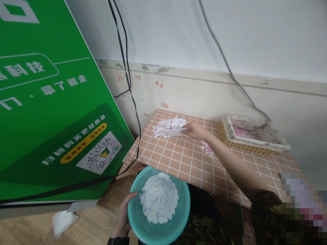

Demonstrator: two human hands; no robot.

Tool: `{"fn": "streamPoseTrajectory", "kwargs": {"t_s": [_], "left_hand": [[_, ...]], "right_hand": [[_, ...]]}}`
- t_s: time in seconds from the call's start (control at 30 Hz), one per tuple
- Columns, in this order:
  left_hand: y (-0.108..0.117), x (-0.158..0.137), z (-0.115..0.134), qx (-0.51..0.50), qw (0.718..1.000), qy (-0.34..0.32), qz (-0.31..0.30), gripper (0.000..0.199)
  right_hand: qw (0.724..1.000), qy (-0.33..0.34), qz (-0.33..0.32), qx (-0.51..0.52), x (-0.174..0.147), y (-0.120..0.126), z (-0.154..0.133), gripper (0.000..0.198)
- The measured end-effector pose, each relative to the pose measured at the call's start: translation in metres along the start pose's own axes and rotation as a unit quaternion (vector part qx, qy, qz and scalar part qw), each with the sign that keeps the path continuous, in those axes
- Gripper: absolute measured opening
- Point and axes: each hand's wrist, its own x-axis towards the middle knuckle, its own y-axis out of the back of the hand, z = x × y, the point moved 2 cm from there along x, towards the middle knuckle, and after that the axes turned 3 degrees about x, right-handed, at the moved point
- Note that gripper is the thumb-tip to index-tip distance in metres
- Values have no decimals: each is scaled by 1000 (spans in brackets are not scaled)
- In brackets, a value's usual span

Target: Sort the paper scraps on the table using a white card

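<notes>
My left hand [125,211] grips the left rim of a round turquoise plastic basket [136,224], held just off the table's front edge. Inside it lies a heap of small white paper scraps [159,199]. Over the table, my right hand [196,131] is closed on a flat white card [176,132]. The card's far end touches a loose pile of white and pinkish paper scraps [166,126] near the table's back left corner. A few pink scraps [206,148] lie beneath my right forearm.
A brown checked cloth covers the table [178,160] against the wall. A lined wicker basket [255,136] with pink content stands at the back right. Left is a large green cabinet [63,102]; a black cable [138,129] hangs between. A white plastic bag [63,221] lies on the floor.
</notes>
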Motion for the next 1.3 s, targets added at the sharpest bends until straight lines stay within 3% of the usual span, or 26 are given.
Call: {"fn": "streamPoseTrajectory", "kwargs": {"t_s": [0.27,0.43,0.57,0.73,0.83,1.0,1.3], "left_hand": [[-4,-2,0,4,1000,12,4,15],[-3,1,-2,11,1000,6,10,15],[1,3,-4,16,1000,2,27,12],[3,4,-7,4,1000,3,22,13],[-1,5,-9,5,1000,11,16,15],[-9,4,-11,23,999,-17,26,8],[-11,-1,-14,23,999,5,30,11]], "right_hand": [[997,-4,-80,5,-1,25,9,16],[999,4,-34,14,3,20,11,18],[998,26,-49,42,10,8,15,18],[991,-1,-106,78,-1,25,34,22],[991,-14,-86,103,-9,33,45,24],[992,-18,-42,118,-4,15,48,22],[982,2,-61,179,18,-9,42,22]]}}
